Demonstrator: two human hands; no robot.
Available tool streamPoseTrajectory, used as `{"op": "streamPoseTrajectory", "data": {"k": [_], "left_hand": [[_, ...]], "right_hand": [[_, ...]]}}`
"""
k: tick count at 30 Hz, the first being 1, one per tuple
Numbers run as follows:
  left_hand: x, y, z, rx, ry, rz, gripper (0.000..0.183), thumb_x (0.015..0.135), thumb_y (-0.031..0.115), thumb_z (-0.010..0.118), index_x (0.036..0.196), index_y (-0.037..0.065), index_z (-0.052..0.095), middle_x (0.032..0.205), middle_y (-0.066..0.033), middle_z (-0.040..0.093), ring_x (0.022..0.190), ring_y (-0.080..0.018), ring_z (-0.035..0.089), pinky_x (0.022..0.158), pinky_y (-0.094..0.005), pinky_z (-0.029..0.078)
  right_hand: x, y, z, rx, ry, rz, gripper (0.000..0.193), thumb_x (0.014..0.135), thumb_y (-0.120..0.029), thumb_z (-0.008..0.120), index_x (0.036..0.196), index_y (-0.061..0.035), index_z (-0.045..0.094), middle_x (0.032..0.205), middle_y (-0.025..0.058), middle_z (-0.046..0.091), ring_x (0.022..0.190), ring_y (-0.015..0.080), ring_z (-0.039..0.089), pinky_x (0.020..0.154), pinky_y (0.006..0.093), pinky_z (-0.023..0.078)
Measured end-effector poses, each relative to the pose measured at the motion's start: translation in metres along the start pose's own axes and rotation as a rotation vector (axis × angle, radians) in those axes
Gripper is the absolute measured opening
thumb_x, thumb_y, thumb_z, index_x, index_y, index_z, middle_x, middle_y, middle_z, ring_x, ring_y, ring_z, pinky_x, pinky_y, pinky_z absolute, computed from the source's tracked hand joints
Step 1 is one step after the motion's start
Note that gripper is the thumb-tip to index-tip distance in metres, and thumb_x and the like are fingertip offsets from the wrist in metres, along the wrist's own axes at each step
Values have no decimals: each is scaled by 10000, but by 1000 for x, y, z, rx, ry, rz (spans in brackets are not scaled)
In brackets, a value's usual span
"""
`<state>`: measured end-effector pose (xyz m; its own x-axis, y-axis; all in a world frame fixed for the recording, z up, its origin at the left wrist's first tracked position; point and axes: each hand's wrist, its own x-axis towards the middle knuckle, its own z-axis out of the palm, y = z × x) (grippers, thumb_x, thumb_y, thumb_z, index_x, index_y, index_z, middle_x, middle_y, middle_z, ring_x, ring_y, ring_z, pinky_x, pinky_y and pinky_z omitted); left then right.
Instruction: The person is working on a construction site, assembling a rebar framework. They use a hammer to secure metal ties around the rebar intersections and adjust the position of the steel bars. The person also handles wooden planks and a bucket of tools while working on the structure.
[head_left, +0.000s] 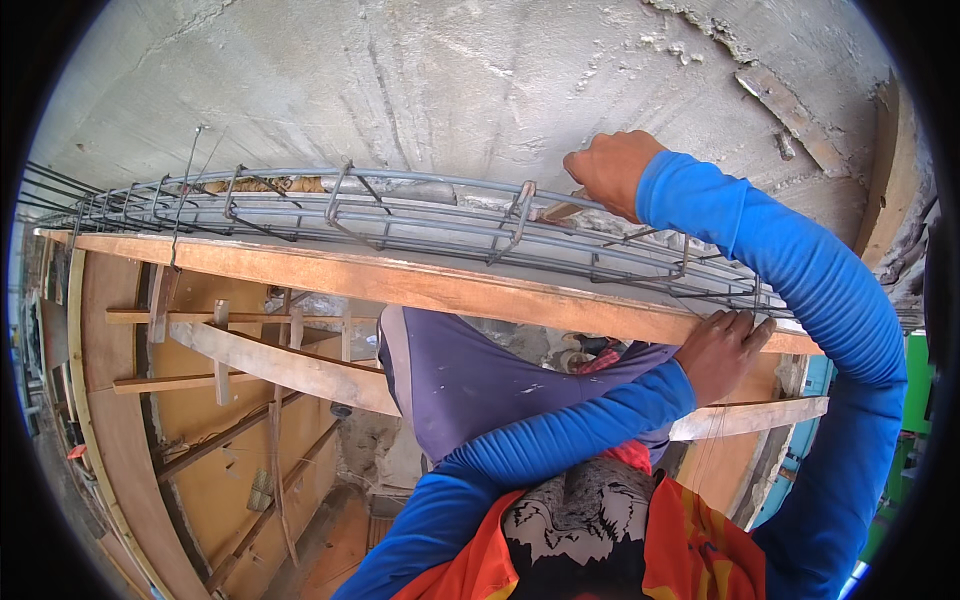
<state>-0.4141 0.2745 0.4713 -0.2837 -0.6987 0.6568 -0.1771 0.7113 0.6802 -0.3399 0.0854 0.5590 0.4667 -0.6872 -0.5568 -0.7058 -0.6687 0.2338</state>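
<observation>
My left hand (725,355) reaches across to the right, its fingers bent over the top edge of a long wooden board (420,285). Farther up, my right hand (615,175) is closed in a fist above the rebar cage (510,235), near the concrete wall. A short piece of wood (562,208) comes out beneath this fist and slants down toward the bars; the part under the hand is hidden. The cage, long steel bars tied with bent stirrups, lies between the wall and the board.
Rough grey concrete (450,90) rises behind the cage. A thin upright wire (187,190) stands at its left. Below the board are a curved plank (290,368), wooden battens and plywood panels (230,450). My purple-trousered leg (480,380) is under the board. A timber (887,175) leans at far right.
</observation>
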Motion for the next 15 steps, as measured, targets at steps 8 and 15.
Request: {"op": "streamPoseTrajectory", "data": {"k": [8,15], "left_hand": [[-2,6,-1,-60,-89,-57,410,800,113,608,1197,10,595,973,-163,604,918,-315,629,821,-413,533],[4,7,-9,-146,-29,-44,150,809,77,624,941,16,585,864,-172,593,829,-363,625,740,-463,529]], "right_hand": [[9,1,16,336,99,24,232,936,-196,641,1074,-11,662,1013,227,700,984,400,686,858,466,555],[-25,-1,21,421,346,-6,391,975,-252,607,1275,-9,548,974,240,706,949,402,692,827,489,551]]}}
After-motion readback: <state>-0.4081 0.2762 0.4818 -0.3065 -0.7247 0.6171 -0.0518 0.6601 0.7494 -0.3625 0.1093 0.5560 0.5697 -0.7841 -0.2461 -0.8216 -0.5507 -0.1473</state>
